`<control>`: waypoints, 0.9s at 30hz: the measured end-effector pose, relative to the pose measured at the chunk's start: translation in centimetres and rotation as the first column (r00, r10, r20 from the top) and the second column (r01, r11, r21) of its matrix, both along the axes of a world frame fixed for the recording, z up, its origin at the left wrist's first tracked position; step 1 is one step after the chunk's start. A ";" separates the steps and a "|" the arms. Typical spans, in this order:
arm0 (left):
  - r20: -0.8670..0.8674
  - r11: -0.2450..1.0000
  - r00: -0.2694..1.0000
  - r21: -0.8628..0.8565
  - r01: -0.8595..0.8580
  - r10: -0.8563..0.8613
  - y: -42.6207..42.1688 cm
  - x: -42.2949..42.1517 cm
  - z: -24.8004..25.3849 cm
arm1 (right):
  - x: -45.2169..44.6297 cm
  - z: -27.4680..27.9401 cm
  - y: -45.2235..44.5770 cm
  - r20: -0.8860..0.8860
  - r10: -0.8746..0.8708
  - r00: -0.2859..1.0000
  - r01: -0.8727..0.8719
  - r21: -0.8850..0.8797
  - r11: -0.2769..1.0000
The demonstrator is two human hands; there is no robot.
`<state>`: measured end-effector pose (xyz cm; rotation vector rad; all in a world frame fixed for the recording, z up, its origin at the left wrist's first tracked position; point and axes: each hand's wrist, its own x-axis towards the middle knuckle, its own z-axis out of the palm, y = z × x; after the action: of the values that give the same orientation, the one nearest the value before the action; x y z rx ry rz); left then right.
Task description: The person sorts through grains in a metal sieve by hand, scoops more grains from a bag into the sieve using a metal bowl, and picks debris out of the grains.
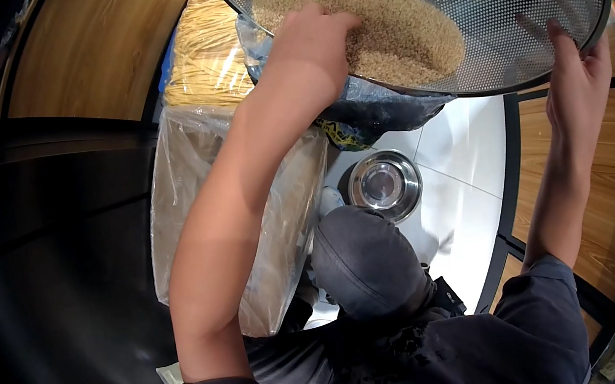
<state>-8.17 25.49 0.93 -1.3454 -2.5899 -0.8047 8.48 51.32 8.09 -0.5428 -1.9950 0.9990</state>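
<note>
A large round metal mesh sieve [502, 30] fills the top of the view, tilted, with a heap of light-brown grain [412, 41] on its left side. My right hand [576, 78] grips its right rim, thumb in front, with fingers showing dimly through the mesh. Reaching over the near rim, my left hand [311, 49] is bent down into the grain. Its fingertips are hidden, so its grip cannot be made out. Under the sieve is a dark plastic bag [382, 115] with yellow print.
On the white tiled floor [460, 150] stands a shiny steel bowl [385, 186]. A bundle of yellow noodle-like strands [206, 55] in clear wrap lies left, beside a plastic-covered box [190, 176]. Wood-faced cabinets [590, 180] flank both sides. A rounded grey cloth shape [370, 261] is below.
</note>
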 end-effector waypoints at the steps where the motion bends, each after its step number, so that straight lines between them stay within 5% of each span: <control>1: 0.001 1.000 1.000 -0.002 0.001 -0.001 -0.1 0.0 0.1 | -0.1 -0.1 0.2 -0.025 0.020 0.999 -0.020 0.008 1.000; 3: 0.096 0.981 0.993 -0.176 0.086 -0.070 -0.8 0.0 0.8 | -0.1 0.0 -0.1 -0.049 0.037 0.998 -0.036 0.014 0.999; 9: 0.280 0.963 0.946 -0.166 0.212 -0.160 -3.5 0.9 2.7 | 0.0 -0.4 -0.3 0.007 -0.058 0.998 0.057 0.066 0.996; 19: 0.267 0.959 0.938 -0.116 0.260 -0.222 -3.7 0.9 2.5 | 0.2 -0.9 0.4 -0.050 0.013 0.999 -0.011 0.039 0.999; 27: 0.031 0.988 0.988 0.009 0.152 -0.152 -3.1 1.4 1.3 | 0.2 -0.6 -0.9 -0.075 -0.003 0.997 0.006 0.037 0.999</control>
<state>-6.78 22.34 2.22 -1.5556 -2.5295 -0.8617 8.68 50.42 7.50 -0.4826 -1.9418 0.9642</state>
